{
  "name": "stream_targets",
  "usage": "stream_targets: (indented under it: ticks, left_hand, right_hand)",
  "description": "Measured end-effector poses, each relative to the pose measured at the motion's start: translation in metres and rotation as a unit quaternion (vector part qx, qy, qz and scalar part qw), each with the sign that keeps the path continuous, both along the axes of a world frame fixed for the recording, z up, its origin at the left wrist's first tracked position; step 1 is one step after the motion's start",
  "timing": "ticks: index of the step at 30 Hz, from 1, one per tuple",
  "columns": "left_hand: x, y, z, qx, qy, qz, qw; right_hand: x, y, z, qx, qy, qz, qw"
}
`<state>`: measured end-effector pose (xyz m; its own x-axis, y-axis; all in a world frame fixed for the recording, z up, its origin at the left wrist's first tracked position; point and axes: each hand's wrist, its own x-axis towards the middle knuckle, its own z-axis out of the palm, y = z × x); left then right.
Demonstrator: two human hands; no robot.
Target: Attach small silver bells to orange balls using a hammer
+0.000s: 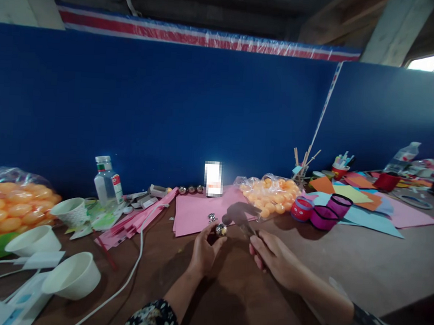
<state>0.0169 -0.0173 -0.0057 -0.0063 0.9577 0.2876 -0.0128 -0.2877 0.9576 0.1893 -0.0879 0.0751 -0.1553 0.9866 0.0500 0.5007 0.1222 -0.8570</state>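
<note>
My left hand (203, 250) pinches a small shiny silver bell (220, 229) between thumb and fingertips, just above the brown table (361, 269). My right hand (272, 254) is closed round a thin dark tool (247, 229) whose tip points toward the bell; what the tool is I cannot make out. A second silver bell (211, 217) lies on the pink paper sheet (195, 212) just beyond my left hand. Both forearms reach in from the bottom edge, in dark flowered sleeves.
A bag of orange balls (270, 192) and pink and red tape rolls (324, 213) sit right of the pink sheet. Left: paper cups (72, 274), a white cable (137, 255), a clear bottle (107, 183), another orange-ball bag (12, 201). Coloured paper sheets (365, 201) lie far right. Blue wall behind.
</note>
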Motion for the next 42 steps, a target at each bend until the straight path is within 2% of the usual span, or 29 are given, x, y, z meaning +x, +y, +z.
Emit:
stream_targets:
  ticks: [3,7,12,16,20,26,32,37,42]
  left_hand:
    - [-0.001,-0.001,0.003,-0.039,-0.036,-0.023,0.998]
    - [-0.002,-0.001,0.008,-0.059,-0.058,-0.056,0.995]
    - [-0.003,-0.002,0.012,-0.064,-0.078,-0.067,0.993]
    - [-0.003,-0.002,0.013,-0.064,-0.077,-0.06,0.993]
    - [-0.003,-0.002,0.013,-0.063,-0.085,-0.04,0.994]
    - [-0.003,-0.001,0.011,-0.081,-0.081,-0.015,0.993]
    - [-0.005,0.0,0.009,-0.075,-0.149,-0.058,0.984]
    - [-0.01,0.001,0.012,-0.14,-0.218,-0.086,0.962]
    - [-0.012,0.0,0.011,-0.146,-0.213,-0.13,0.957]
  right_hand:
    - [0.0,-0.002,-0.003,0.007,0.023,-0.022,0.999]
    - [0.0,-0.003,-0.004,-0.037,0.037,-0.005,0.999]
    - [-0.002,-0.005,-0.004,-0.013,0.064,-0.03,0.997]
    - [-0.004,-0.006,-0.003,-0.039,0.044,-0.005,0.998]
    - [-0.005,-0.01,0.001,-0.005,0.028,-0.03,0.999]
    - [-0.007,-0.014,0.004,-0.007,-0.007,0.0,1.0]
    - [-0.006,-0.014,0.006,-0.003,0.015,-0.008,1.0]
    - [-0.011,-0.019,0.01,0.004,0.07,-0.006,0.998]
    - [-0.015,-0.019,0.009,-0.021,0.092,-0.012,0.996]
